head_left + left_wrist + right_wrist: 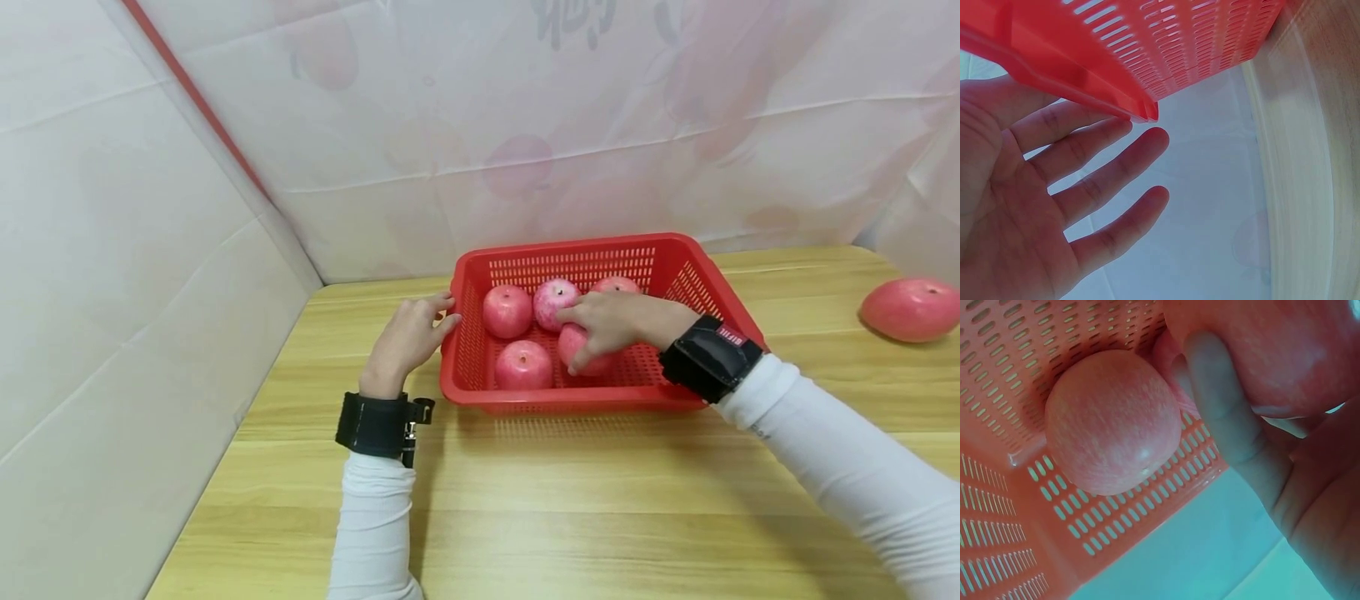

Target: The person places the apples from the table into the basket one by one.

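Right hand gripped apple inside red basket; left hand, fingers straight, steadied basket's left rim. Next likely: release or lift apple.

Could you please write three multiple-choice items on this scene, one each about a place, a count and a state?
1. Where is the apple outside the basket?
A. far right of the table
B. beside the left hand
C. on the basket rim

2. How many apples show in the red basket?
A. two
B. five
C. eight

3. What does the right hand do?
A. lies flat on the table
B. grips an apple in the basket
C. holds the basket rim

Answers:
1 A, the lone apple lies there.
2 B, five show.
3 B, fingers curl round the gripped apple.
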